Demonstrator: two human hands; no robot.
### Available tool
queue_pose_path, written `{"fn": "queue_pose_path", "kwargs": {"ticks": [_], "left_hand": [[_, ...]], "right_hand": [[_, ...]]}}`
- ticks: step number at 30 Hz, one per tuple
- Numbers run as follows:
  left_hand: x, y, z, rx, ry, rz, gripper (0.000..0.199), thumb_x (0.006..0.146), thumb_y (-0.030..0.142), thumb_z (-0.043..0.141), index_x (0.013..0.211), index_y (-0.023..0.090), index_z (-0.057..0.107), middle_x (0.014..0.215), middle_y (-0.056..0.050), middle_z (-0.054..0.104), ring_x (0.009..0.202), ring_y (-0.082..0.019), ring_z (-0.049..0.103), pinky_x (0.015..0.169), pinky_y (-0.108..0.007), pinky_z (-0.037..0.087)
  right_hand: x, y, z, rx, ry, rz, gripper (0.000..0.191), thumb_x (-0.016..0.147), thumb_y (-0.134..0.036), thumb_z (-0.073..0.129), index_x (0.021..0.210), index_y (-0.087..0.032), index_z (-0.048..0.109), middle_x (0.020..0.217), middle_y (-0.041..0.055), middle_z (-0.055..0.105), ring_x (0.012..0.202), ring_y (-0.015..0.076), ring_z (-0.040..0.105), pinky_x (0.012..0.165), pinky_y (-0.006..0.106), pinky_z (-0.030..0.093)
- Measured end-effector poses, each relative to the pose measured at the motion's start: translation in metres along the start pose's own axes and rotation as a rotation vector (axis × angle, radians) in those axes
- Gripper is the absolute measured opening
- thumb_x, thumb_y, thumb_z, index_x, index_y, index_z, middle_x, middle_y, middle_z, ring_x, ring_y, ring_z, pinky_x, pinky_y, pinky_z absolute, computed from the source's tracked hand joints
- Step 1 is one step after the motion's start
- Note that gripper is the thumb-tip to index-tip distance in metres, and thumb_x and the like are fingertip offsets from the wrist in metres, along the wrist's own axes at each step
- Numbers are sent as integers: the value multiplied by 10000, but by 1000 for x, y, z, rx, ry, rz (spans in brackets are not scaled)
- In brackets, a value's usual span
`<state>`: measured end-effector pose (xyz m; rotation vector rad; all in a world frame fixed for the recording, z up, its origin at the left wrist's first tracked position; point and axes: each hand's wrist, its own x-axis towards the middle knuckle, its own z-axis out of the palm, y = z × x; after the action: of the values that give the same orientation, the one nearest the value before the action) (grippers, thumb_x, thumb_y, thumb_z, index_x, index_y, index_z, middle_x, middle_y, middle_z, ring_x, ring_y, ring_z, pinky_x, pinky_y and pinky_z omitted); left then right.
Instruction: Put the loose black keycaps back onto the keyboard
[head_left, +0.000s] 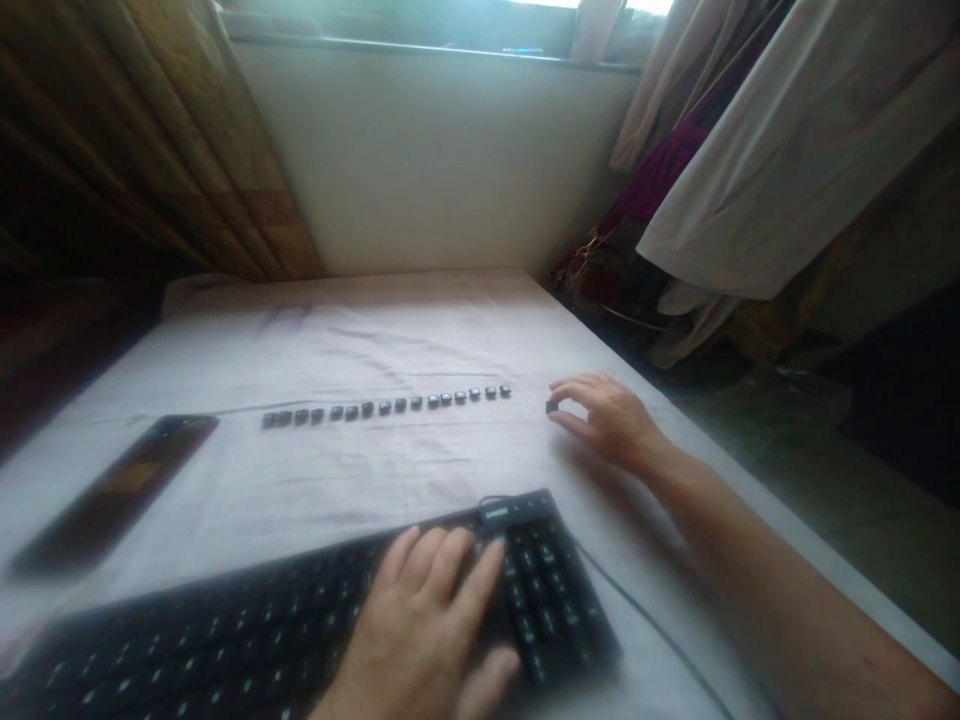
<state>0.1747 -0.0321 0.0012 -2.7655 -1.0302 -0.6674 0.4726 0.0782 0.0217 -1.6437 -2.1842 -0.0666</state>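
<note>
Between the thumb and fingertips of my right hand (607,420) is a small black keycap (552,407), held just above the cloth. A row of several similar keycaps (400,405) runs across the cloth to the left of that hand. My left hand (435,610) lies over a black keyboard (247,625), its fingers spread on the keys near the number pad (544,590). The palm hides part of the keyboard's right half, and the keyboard's near edge runs out of view.
A dark phone-like slab (124,485) lies on the white cloth (360,340) at the left. The keyboard's cable (652,610) trails toward the lower right. Hanging clothes (757,170) are beyond the right edge, a curtain (172,140) at the back left.
</note>
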Motion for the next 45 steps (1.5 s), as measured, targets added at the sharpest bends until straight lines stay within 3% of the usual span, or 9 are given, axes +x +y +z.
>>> {"fn": "queue_pose_path", "kwargs": {"ticks": [4, 7, 11, 17, 27, 38, 45], "left_hand": [[1, 3, 1, -45, 45, -18, 487, 882, 534, 587, 1278, 255, 637, 1212, -72, 637, 1111, -262, 564, 1026, -412, 385], [1, 2, 2, -41, 73, -26, 470, 890, 553, 566, 1252, 266, 653, 1201, -75, 642, 1103, -264, 570, 1024, -427, 385], [2, -1, 0, 28, 42, 42, 470, 901, 526, 553, 1273, 252, 641, 1193, -89, 648, 1083, -267, 583, 982, -427, 419], [2, -2, 1, 50, 40, 51, 460, 908, 511, 541, 1271, 246, 639, 1193, -89, 655, 1092, -271, 584, 984, -433, 421], [0, -1, 0, 51, 26, 63, 456, 894, 458, 572, 1291, 240, 627, 1221, -94, 644, 1108, -273, 579, 1001, -426, 417], [20, 6, 3, -22, -28, 37, 499, 917, 547, 536, 1294, 228, 608, 1261, -100, 640, 1140, -283, 570, 1036, -465, 355], [18, 5, 5, -46, -20, 28, 505, 922, 547, 534, 1292, 212, 611, 1250, -81, 667, 1130, -277, 585, 1026, -457, 358]], "right_hand": [[-24, -37, -23, 292, -102, -37, 57, 834, -197, 646, 875, -215, 681, 842, 24, 716, 741, 179, 658, 697, 302, 504], [-45, -62, -28, 436, -206, -105, 64, 828, -162, 653, 871, -209, 659, 802, -3, 695, 707, 143, 632, 669, 255, 486], [-59, -77, -19, 446, -259, -142, 98, 803, -145, 684, 884, -194, 659, 812, 9, 686, 734, 148, 624, 676, 249, 481], [-61, -80, -5, 431, -263, -172, 81, 827, -122, 655, 819, -195, 689, 834, 27, 681, 763, 153, 634, 703, 243, 488], [-63, -79, -1, 468, -215, -133, 137, 896, -170, 602, 836, -200, 721, 809, 32, 687, 749, 149, 640, 685, 235, 490], [-61, -86, -5, 445, -247, -30, 116, 865, -128, 625, 789, -182, 694, 770, 21, 666, 720, 144, 626, 679, 236, 471], [-62, -75, -7, 438, -311, -161, 139, 848, -164, 652, 964, -194, 723, 887, 44, 682, 804, 164, 650, 727, 249, 506]]}}
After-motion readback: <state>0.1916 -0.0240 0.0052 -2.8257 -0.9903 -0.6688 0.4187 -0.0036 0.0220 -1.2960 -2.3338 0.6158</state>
